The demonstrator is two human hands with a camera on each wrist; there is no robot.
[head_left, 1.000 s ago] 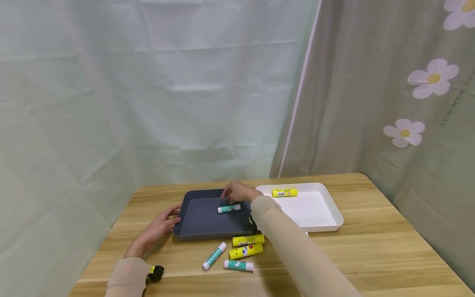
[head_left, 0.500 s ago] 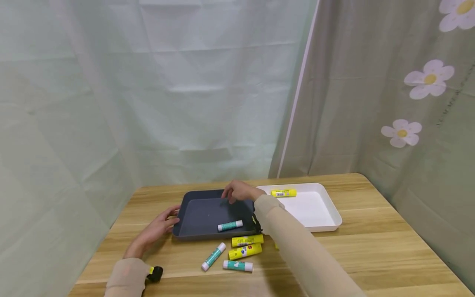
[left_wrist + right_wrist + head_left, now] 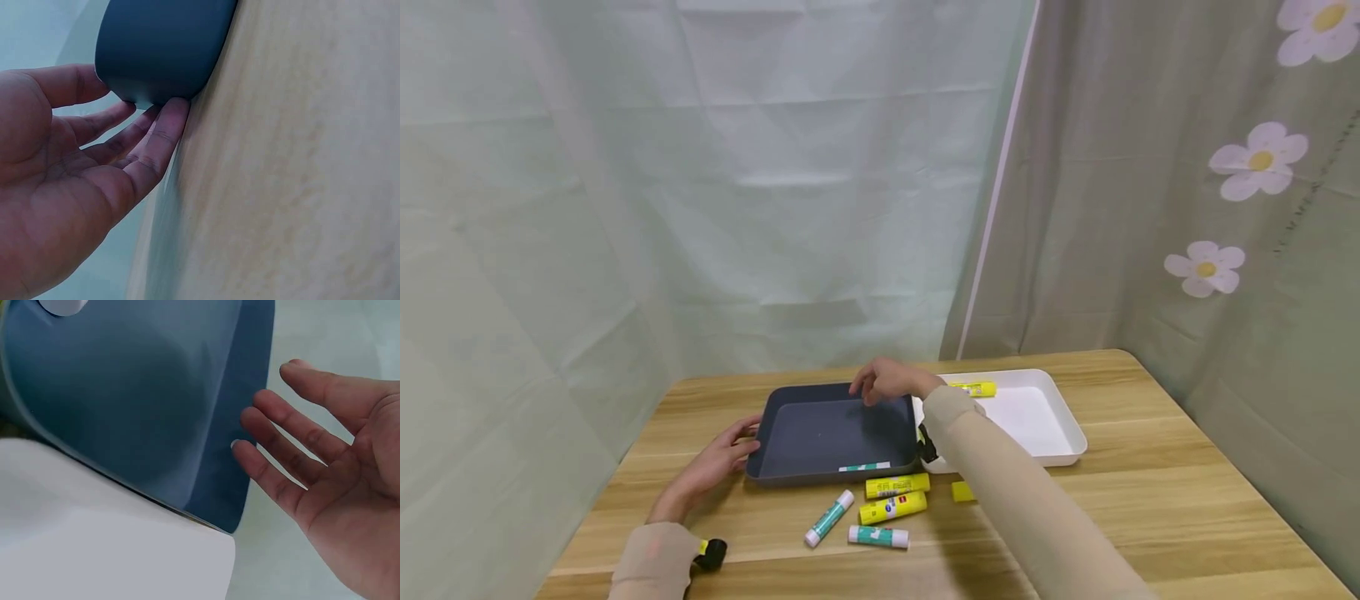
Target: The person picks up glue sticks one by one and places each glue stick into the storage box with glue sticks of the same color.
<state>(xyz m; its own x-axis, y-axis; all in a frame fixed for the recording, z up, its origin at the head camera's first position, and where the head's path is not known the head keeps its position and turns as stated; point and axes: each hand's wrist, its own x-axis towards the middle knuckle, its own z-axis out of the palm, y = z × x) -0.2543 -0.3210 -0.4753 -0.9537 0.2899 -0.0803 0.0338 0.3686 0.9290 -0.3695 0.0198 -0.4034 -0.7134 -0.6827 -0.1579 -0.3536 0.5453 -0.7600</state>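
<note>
My left hand [image 3: 718,461] rests its fingertips on the left end of the dark grey tray [image 3: 805,437]. In the left wrist view its fingers [image 3: 153,144] are extended and touch the tray's outer wall. Over the tray's far right part hovers my right hand [image 3: 887,381], holding nothing; the right wrist view shows its fingers [image 3: 281,434] spread and loosely bent. Inside the tray, a teal-and-white glue stick [image 3: 864,467] lies along the near wall, partly hidden by the rim. In the right wrist view only a white end of a glue stick [image 3: 62,305] shows.
A white tray [image 3: 1060,408] adjoins on the right, with a yellow glue stick [image 3: 977,389] at its back. In front lie two yellow glue sticks [image 3: 893,507], two teal ones [image 3: 878,537], and another yellow piece [image 3: 962,491] partly behind the right sleeve. Curtains hang behind the table.
The teal glue stick, near the right hand's fingertips a second ago, has rolled to the dark tray's near wall. The right hand has lifted slightly. The left hand stays on the tray.
</note>
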